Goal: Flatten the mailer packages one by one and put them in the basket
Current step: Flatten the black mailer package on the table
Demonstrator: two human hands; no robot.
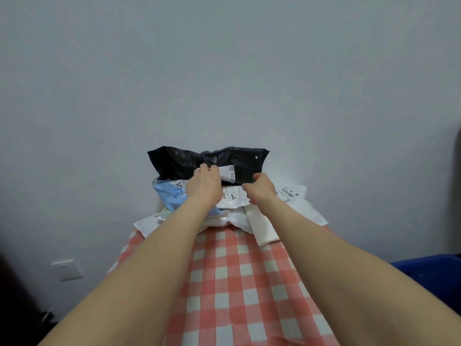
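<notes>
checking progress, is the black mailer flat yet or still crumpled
Still crumpled: the black mailer is puffed and wrinkled atop the pile, its lower edge held by the left hand and right hand.

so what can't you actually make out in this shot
Head view: label on the black mailer, print too small, partly behind the left hand.
Head view: blue bin, cut off by the right edge and forearm.
Head view: lower mailers, count hidden under arms.
</notes>
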